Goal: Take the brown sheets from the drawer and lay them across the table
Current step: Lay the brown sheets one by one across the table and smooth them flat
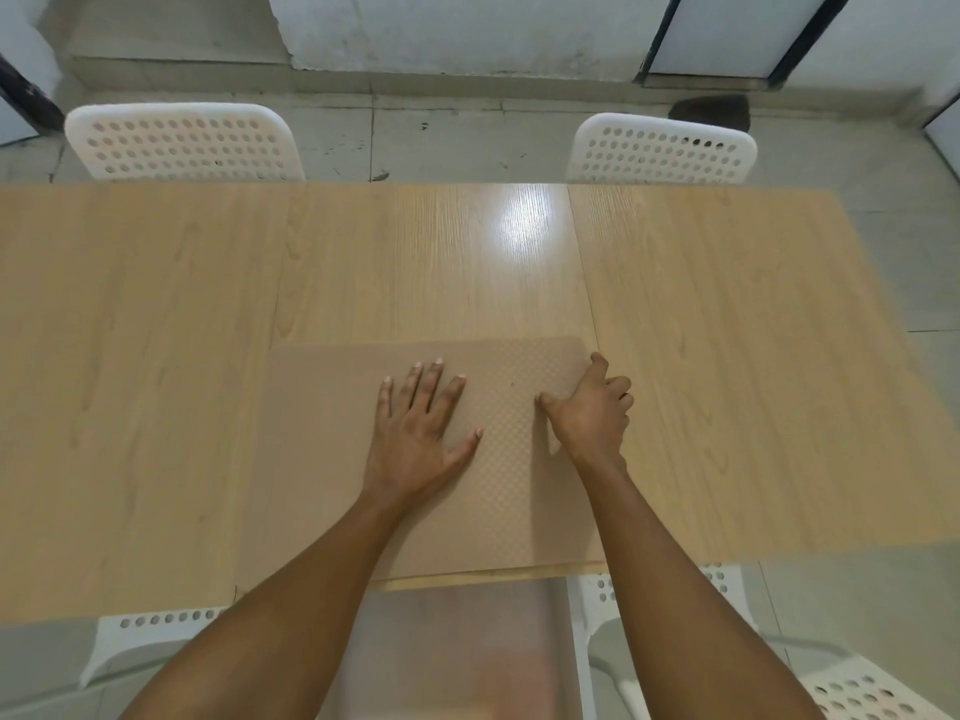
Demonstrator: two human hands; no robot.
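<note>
Bright overhead glare on the table (519, 220); wide-angle edges bend

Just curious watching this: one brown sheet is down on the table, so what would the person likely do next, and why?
Probably let go and fetch another: the brown sheet lies flat under the left hand, the right hand pinches its edge, and much table remains bare.

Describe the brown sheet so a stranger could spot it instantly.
Start at the long pale wooden table. On its near middle lies the flat brown rectangular sheet, under both hands: left hand flat, right hand gripping its right edge. Unlike the wood grain, it has a fine checkered texture.
</note>
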